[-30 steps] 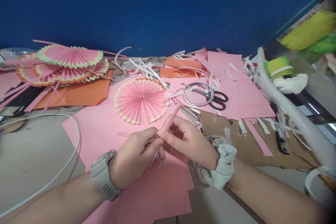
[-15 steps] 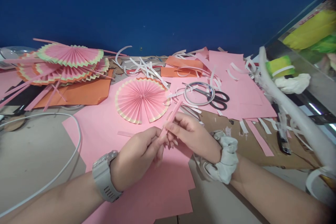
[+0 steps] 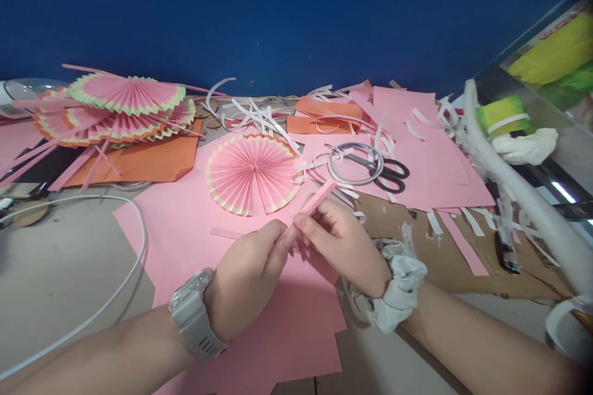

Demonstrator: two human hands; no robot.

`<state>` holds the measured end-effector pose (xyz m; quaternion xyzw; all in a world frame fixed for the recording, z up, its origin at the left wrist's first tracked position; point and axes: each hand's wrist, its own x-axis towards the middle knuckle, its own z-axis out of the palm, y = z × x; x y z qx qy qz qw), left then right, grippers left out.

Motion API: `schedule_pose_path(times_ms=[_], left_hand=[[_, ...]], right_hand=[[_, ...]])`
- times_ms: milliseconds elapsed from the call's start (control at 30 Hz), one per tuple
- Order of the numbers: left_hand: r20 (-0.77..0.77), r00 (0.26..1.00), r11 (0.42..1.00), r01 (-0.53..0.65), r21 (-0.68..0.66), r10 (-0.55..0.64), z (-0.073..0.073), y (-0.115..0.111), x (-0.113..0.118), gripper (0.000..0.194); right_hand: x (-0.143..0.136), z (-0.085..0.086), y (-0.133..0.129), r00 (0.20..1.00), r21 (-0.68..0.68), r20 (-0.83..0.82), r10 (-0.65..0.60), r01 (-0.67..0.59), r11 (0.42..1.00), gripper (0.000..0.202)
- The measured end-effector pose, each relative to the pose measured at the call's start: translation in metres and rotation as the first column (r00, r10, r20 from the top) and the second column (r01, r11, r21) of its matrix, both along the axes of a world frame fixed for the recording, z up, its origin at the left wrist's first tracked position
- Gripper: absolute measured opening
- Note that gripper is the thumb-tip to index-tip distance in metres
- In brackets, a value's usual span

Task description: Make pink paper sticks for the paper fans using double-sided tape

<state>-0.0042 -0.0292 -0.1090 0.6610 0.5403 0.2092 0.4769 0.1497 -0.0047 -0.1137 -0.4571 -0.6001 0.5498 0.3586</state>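
A narrow pink paper strip [image 3: 320,196] slants between both hands, its far end pointing up and right. My left hand [image 3: 254,271] pinches the lower end between thumb and fingers. Higher up, my right hand [image 3: 331,234] grips the same strip, thumb on top, with some fingertips tucked beneath. Just beyond the hands lies a pleated pink paper fan [image 3: 252,173] with a cream and orange edge, opened nearly to a full circle with a gap at the front. Another thin pink strip [image 3: 225,233] lies partly behind my left hand.
Large pink sheets [image 3: 296,345] lie under the hands. Black-handled scissors [image 3: 393,176] and a tape roll [image 3: 356,163] are at the right. Finished fans [image 3: 130,99] pile at the left over orange paper [image 3: 157,160]. White scraps [image 3: 259,117] and a white cable [image 3: 141,241] lie about.
Both hands have drawn slightly closer around the strip, and my left fingers have curled in under it. The whole view has shifted a little, while the fan and scissors stay in place.
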Motion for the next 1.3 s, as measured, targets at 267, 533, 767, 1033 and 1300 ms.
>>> schedule_pose_path(times_ms=[267,533,767,1033,1300], left_hand=[[0.136,0.991,0.999,-0.009,-0.053,0.016,-0.005,0.000,-0.001,0.030],[0.282,0.959,0.990,0.050,-0.130,-0.011,-0.001,0.003,-0.005,0.028],[-0.002,0.999,0.995,0.050,0.092,-0.050,0.004,-0.002,-0.005,0.020],[-0.146,0.976,0.976,0.178,0.128,-0.159,-0.001,-0.005,-0.007,0.025],[-0.059,0.987,0.987,0.153,0.054,-0.150,-0.001,-0.002,-0.008,0.028]], right_hand=[[0.000,-0.001,0.002,0.993,-0.043,-0.113,0.029,-0.035,0.998,0.021],[0.002,-0.002,0.004,0.984,-0.072,-0.128,0.123,-0.132,0.989,0.014],[0.002,0.004,0.002,0.988,0.044,0.146,0.044,-0.051,0.998,0.017],[0.005,0.005,0.003,0.972,0.078,0.089,0.215,-0.222,0.972,0.025],[0.004,0.003,0.002,0.974,0.082,0.134,0.183,-0.195,0.977,0.025]])
